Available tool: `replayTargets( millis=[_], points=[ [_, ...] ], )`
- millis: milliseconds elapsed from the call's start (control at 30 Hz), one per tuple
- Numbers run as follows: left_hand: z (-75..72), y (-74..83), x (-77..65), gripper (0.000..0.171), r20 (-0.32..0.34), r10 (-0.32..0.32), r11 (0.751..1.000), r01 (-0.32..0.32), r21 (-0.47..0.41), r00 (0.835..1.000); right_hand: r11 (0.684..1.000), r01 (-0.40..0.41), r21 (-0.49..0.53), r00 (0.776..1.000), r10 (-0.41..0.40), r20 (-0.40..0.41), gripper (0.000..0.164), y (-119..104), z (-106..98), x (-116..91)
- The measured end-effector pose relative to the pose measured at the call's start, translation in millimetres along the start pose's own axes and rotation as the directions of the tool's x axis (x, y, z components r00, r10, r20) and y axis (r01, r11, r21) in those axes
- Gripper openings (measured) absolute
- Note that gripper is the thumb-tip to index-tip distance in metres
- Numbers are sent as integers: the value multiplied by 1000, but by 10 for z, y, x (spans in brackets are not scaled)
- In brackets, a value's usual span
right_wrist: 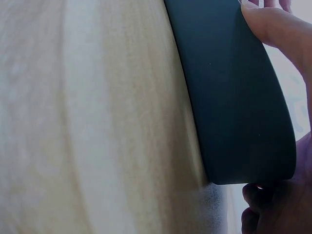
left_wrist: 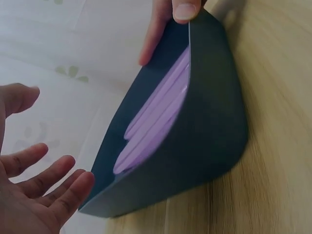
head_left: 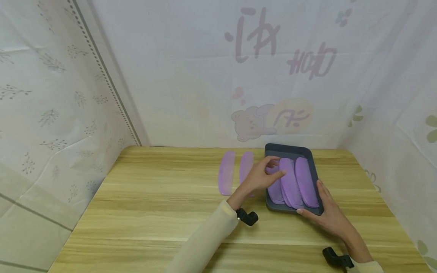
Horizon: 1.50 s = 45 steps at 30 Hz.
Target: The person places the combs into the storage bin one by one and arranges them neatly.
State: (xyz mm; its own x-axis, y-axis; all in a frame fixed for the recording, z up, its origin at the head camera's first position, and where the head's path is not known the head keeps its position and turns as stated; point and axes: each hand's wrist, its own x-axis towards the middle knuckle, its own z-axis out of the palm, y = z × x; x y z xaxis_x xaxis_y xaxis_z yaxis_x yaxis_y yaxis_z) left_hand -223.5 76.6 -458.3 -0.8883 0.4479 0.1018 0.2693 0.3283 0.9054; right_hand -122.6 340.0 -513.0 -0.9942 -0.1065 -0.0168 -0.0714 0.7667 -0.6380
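A dark grey tray (head_left: 288,148) on the table holds several purple combs (head_left: 306,185), lying lengthwise and partly overlapping. My left hand (head_left: 261,175) is over the tray's left side, thumb and fingers apart, close to the middle comb (head_left: 290,185). In the left wrist view this left hand (left_wrist: 39,195) has its fingers spread beside the tray wall (left_wrist: 204,112), with nothing between them. My right hand (head_left: 329,214) grips the tray's near right corner, its thumb at the near rim and fingers along the right side.
Left of the tray, two more purple combs lie on the wooden table (head_left: 153,212): one farther left (head_left: 226,174) and one (head_left: 246,163) partly hidden behind my left hand. Patterned cloth (head_left: 187,76) hangs behind the table and at both sides.
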Motion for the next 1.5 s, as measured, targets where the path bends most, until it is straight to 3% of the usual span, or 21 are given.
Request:
replayTargets(
  millis=[233, 433, 667, 900, 1167, 1367, 1500],
  points=[
    [-120, -104, -58, 60, 19, 82, 993, -84, 87, 996, 1000, -7, -7, 1000, 7, 3, 125, -9, 5, -10],
    [-216, -126, -136, 70, -10, 58, 978, -55, 200, 998, 1000, -9, 0, 1000, 9, 7, 125, -14, 11, -25],
    [-284, -242, -170, 72, -56, 25, 972, -11, 236, 998, 1000, -7, -13, 1000, 7, -3, 125, 1, 12, -13],
    [-412, -353, -213, 72, -128, 23, 977, 5, 215, 992, 1000, -6, -17, 1000, 6, 0, 124, -13, 24, -29],
    [-567, -440, -244, 73, -204, -25, 985, 59, 164, 979, 1000, -4, -20, 1000, 4, -6, 125, 4, 19, -9],
    [-682, -498, -261, 73, -297, -86, 991, 111, 71, 951, 1000, 0, -22, 1000, 0, -9, 124, -8, 23, -20],
    [-754, -551, -275, 75, -322, -135, 989, 148, 17, 937, 1000, -5, -17, 1000, 5, -4, 125, -17, 20, -25]
  ],
)
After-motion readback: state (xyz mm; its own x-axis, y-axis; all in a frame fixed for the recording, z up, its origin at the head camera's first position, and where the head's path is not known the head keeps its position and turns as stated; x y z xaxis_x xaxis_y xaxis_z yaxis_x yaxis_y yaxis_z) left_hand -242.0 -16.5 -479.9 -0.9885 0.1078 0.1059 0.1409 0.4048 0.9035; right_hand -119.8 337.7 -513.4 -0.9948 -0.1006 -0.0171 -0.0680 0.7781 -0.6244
